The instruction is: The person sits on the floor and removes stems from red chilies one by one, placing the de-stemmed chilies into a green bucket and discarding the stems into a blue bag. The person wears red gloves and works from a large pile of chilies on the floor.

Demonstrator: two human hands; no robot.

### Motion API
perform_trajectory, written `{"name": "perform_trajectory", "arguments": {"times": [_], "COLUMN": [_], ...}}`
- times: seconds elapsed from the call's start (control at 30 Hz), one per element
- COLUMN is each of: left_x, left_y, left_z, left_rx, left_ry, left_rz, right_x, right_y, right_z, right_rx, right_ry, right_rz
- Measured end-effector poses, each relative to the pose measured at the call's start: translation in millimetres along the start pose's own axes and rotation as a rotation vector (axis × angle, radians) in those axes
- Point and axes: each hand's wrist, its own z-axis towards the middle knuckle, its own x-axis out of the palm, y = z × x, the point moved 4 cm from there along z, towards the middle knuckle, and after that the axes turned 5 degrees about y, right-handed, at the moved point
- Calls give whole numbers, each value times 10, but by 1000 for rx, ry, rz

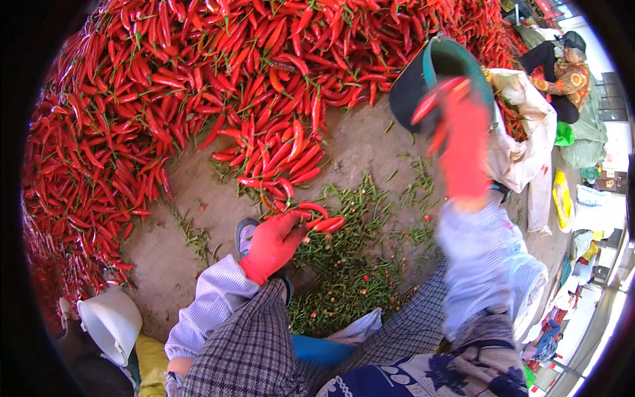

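My left hand [272, 248], in a red glove with darkened fingertips, grips a few red chili peppers [327, 224] above the ground, just short of the tongue of loose peppers. My right hand [465, 149], gloved in red and blurred by motion, is at the mouth of a dark bucket with a green inside [454, 57]. Glossy red peppers [436, 99] show at its fingers, over the bucket's near side. The bucket is tilted, and its bottom is hidden. A large heap of red chili peppers with green stems [238, 64] spreads in front of me.
Cut green stems [347, 278] litter the ground between my legs. Beside the bucket stands a white woven sack [528, 114] with peppers inside. A white bucket [111, 322] lies tipped at lower left. Another person [565, 79] sits at upper right, near a yellow bag [562, 198].
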Motion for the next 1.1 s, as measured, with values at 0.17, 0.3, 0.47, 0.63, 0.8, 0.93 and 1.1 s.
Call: {"name": "perform_trajectory", "arguments": {"times": [0.17,0.3,0.47,0.63,0.8,0.93,1.1], "left_x": [44,42,25,9,5,36,70], "left_y": [101,207,288,229,136,74,162], "left_z": [-60,-69,-150,-132,-89,8,3], "left_rx": [-47,-165,-256,-304,-575,-515,-497], "left_ry": [-13,-47,-77,-54,2,42,136], "left_rz": [121,-10,-119,-165,-545,-797,-675], "right_x": [-468,397,1303,1274,1129,1255,1413], "right_y": [490,-514,-1420,-1454,-1281,-1033,-920], "right_z": [582,-476,-1582,-1479,-1287,-1430,-1557], "right_rx": [-719,-714,-327,-3,379,413,405], "right_ry": [-399,319,789,833,811,900,968], "right_rz": [-1203,-1214,-1133,-943,-535,-349,-519]}}
